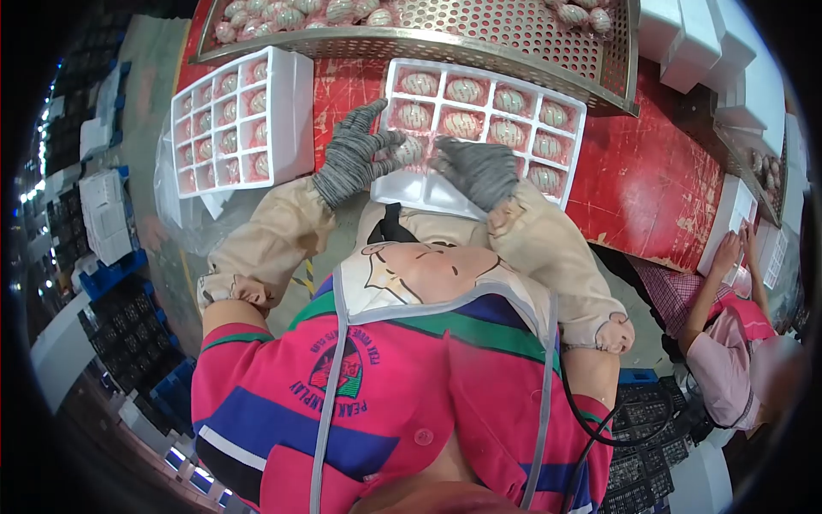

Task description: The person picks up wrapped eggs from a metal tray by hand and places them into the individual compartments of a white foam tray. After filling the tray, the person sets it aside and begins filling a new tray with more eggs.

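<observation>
A white foam tray [407, 190] lies before me, divided into compartments that hold egg-shaped, plastic-wrapped items with pale stripes. My left hand [355, 154], in a grey knit glove, is at the tray's left side. Its thumb and fingers close around one wrapped egg-shaped item [412, 150] in the near left part of the tray. Over the near middle compartments is my right hand [481, 171], also gloved in grey, with its fingers curled down. Whatever lies under those fingers is hidden. Both forearms wear beige sleeves.
Left of the tray stands a second filled white foam tray [291, 120], tilted up. A perforated metal bin [497, 26] with more wrapped items borders the far side of the red table [642, 197]. White foam boxes [685, 43] are stacked at right, where another person [728, 343] works.
</observation>
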A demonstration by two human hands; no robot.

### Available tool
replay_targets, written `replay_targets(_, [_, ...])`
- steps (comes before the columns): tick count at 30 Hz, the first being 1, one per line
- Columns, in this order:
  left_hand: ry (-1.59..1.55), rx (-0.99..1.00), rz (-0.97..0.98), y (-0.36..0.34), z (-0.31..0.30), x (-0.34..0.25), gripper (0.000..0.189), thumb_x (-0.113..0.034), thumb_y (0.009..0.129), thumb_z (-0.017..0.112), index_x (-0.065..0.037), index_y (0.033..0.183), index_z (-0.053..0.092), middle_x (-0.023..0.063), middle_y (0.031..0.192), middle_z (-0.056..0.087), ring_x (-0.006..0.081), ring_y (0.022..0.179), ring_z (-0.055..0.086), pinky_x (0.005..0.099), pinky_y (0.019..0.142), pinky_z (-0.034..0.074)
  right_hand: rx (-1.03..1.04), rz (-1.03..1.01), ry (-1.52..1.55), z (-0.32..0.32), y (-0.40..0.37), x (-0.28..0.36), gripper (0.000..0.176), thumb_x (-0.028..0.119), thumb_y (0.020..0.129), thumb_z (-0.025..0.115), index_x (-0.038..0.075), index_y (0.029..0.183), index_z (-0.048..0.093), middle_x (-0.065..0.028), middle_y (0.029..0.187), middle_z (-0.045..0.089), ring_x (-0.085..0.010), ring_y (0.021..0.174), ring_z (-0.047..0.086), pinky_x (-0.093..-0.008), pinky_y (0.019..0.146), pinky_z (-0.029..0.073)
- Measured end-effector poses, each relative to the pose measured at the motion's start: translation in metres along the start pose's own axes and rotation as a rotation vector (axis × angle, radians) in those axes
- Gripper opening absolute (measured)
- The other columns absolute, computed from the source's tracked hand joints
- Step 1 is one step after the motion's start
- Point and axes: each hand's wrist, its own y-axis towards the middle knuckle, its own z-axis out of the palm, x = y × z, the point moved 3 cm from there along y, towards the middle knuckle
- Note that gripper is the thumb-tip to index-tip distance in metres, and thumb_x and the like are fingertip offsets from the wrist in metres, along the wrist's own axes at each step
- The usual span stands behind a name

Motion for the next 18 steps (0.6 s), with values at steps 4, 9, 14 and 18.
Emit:
replay_targets(4, [0.036,-0.004,-0.070,0.000,0.008,0.000,0.043,-0.035,0.067,0.077,-0.015,0.103,0.069,0.0196,0.136,0.041,0.0351,0.124,0.039,0.0462,0.101,0.032,0.125,-0.221,-0.160,0.021,0.029,0.019,0.037,0.041,0.089,0.047,0.011,0.107,0.058,-0.0125,0.078,0.065,-0.0301,0.073,0.064,-0.0446,0.064,0.049])
replay_targets(9, [0.027,0.046,-0.141,-0.001,0.017,0.008,0.045,-0.037,0.066,0.076,-0.016,0.105,0.069,0.0199,0.138,0.039,0.0350,0.128,0.035,0.0466,0.102,0.028,0.128,-0.221,-0.304,0.037,0.036,0.017,0.036,0.040,0.089,0.047,0.011,0.107,0.058,-0.0123,0.077,0.065,-0.0302,0.072,0.064,-0.0445,0.063,0.049])
replay_targets(14, [0.103,0.125,-0.195,0.005,0.019,0.005,0.048,-0.039,0.063,0.076,-0.019,0.106,0.068,0.0168,0.143,0.033,0.0332,0.133,0.028,0.0501,0.101,0.025,0.147,-0.211,-0.351,0.044,0.040,0.017,0.035,0.040,0.090,0.046,0.010,0.107,0.058,-0.0122,0.076,0.065,-0.0303,0.070,0.064,-0.0445,0.062,0.049])
replay_targets(18, [0.129,0.244,-0.263,0.012,0.027,0.011,0.047,-0.039,0.064,0.076,-0.021,0.107,0.068,0.0149,0.144,0.030,0.0328,0.133,0.027,0.0517,0.101,0.025,0.147,-0.209,-0.375,0.049,0.047,0.019,0.035,0.039,0.090,0.046,0.010,0.106,0.057,-0.0121,0.076,0.065,-0.0304,0.069,0.063,-0.0445,0.062,0.048])
